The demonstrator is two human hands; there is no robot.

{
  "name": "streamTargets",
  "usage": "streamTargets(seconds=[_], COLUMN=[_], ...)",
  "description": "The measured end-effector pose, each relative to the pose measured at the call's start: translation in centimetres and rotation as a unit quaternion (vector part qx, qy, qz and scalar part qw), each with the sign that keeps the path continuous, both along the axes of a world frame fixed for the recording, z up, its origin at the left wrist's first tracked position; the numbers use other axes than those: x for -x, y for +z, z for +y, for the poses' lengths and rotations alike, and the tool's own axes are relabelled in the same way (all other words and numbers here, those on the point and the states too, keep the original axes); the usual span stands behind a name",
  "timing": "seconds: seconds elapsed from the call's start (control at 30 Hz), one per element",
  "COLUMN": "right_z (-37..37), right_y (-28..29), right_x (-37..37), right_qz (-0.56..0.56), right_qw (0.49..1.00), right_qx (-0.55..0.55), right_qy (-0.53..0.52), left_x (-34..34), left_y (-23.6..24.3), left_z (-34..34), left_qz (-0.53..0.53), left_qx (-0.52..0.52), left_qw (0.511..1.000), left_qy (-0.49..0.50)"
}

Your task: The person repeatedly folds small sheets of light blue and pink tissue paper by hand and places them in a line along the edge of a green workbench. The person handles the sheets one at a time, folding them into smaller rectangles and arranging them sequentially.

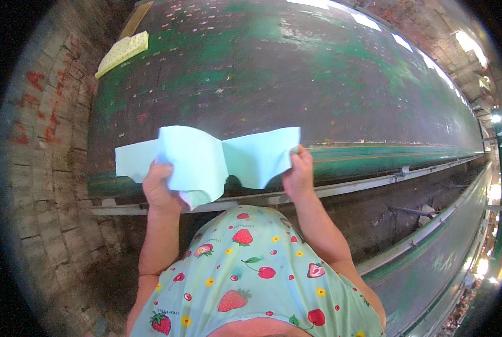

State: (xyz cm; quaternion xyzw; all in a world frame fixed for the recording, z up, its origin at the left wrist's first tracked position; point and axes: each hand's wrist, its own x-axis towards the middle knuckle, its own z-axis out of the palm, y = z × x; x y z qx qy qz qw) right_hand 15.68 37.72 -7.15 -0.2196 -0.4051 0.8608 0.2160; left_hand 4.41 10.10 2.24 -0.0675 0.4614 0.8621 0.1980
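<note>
At the green-mottled table (251, 90) — brick wall (51, 185) leftward — hangs pale sheeting (192, 157).

Over the near edge of the desk (318, 95), the pale blue sheet (192, 160) hides most of the left hand's (161, 188) fingers and the fingertips of the right hand (297, 174). It folds over itself, so whether it is one piece or several layers cannot be told. It also covers part of that near edge, and the pale rail (369, 182) below disappears behind the fruit-printed garment (245, 269), itself cut by the lower picture edge. The desk's far edge is partly cropped at the top. Specks scattered toward its far left corner are too small to identify; lights (481, 267) beyond its right end blur into glare.
</note>
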Motion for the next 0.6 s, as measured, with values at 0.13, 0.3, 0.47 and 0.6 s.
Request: streamTargets(seconds=[0.13, 0.3, 0.47, 0.6], right_z=[10.9, 21.7, 24.1, 19.8], right_y=[0.1, 2.5, 3.7, 2.5], right_x=[-3.7, -6.1, -4.2, -0.6], right_qz=[0.073, 0.094, -0.011, -0.059], right_qw=[0.992, 0.972, 0.951, 0.899], right_qx=[0.0, -0.135, -0.295, -0.434], right_qy=[-0.106, -0.168, -0.095, -0.004], left_x=[-2.2, -5.1, -8.3, -9.1], left_y=[0.7, 0.5, 0.7, 1.0], left_z=[2.1, 4.7, 6.4, 7.6], left_qz=[0.02, 0.039, 0.027, 0.039], left_qx=[0.005, -0.031, -0.003, -0.01], left_qw=[0.996, 0.991, 0.989, 0.99], left_qy=[0.081, 0.126, 0.149, 0.133])
